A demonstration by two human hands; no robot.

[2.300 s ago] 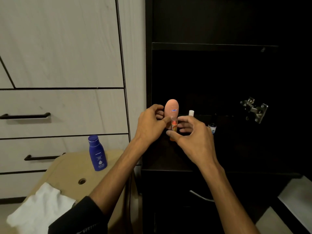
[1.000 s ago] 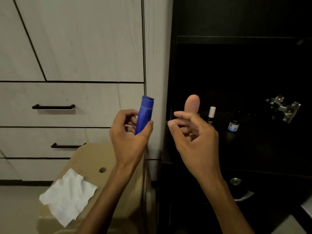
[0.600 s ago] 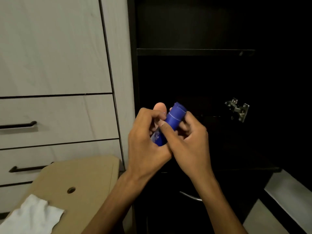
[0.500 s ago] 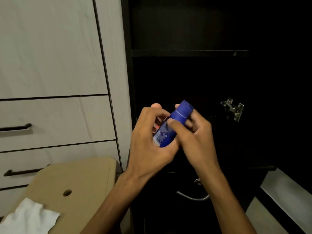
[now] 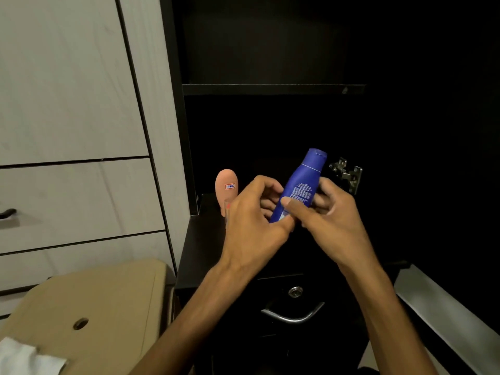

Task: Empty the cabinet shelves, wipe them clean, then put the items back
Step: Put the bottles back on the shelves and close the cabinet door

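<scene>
Both hands hold the blue lotion bottle (image 5: pixel 299 185) above the dark cabinet shelf (image 5: pixel 205 239) — left hand (image 5: pixel 254 226) gripping its base, right hand (image 5: pixel 328 215) pinching its body — likely steadying it to stand beside the pink bottle (image 5: pixel 226 188) near the shelf's left edge.

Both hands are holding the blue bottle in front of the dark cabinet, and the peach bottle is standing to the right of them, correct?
Not quite. In the head view the peach bottle stands left of the hands, not right. Left hand and right hand hold the blue bottle.

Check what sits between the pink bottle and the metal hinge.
Head view: the blue lotion bottle, tilted, gripped by the left hand and right hand, lies between pink bottle and hinge.
</scene>
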